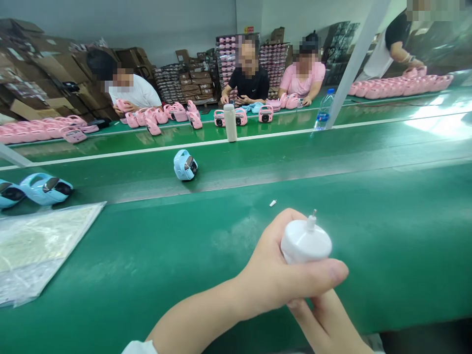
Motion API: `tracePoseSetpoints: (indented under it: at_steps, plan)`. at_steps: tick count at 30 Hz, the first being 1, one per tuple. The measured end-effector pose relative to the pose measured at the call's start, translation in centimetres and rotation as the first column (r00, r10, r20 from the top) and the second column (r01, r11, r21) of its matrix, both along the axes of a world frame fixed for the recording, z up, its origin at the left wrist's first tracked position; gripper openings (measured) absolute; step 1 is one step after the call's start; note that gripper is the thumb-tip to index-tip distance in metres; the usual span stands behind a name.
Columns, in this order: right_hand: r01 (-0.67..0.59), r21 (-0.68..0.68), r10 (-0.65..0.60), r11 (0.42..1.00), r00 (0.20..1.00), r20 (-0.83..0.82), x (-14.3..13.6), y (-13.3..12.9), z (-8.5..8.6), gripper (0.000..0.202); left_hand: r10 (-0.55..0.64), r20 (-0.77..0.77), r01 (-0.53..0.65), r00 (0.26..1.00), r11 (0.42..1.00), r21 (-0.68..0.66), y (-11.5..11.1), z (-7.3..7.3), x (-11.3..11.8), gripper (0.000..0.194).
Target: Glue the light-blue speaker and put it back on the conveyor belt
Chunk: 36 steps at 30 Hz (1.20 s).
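My left hand [280,270] is wrapped round a white plastic bottle [306,243] with a rounded shoulder and a thin metal-tipped nozzle pointing up and away from me. The thumb lies across the near side of the bottle. Below it, my right hand [320,314] touches the underside of my left hand; its fingers are mostly hidden, so I cannot see whether it grips the bottle's lower part. A small white piece [273,202], like a nozzle cap, lies on the green table [165,275] just beyond my hands.
A blue radio-shaped device [185,165] stands on the belt [258,167], with more at the left. A clear plastic bag [44,250] lies at left. Beyond are a pale tumbler [230,123], a water bottle [324,110], rows of pink devices [401,86] and several people working.
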State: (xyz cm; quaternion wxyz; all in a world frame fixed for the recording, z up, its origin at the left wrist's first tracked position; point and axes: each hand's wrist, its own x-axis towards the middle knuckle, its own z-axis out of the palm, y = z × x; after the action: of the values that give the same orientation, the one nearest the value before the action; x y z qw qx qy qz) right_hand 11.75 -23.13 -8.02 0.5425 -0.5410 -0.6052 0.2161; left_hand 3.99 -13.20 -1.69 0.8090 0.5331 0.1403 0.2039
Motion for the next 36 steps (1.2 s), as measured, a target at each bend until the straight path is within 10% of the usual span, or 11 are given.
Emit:
tracePoseSetpoints:
  at_steps: [36]
  plan:
    - [-0.03, -0.198, 0.016, 0.98, 0.997, -0.074, 0.1, -0.36, 0.15, 0.029, 0.037, -0.02, -0.035, 0.999, 0.998, 0.053, -0.19, -0.05, 0.15, 0.035]
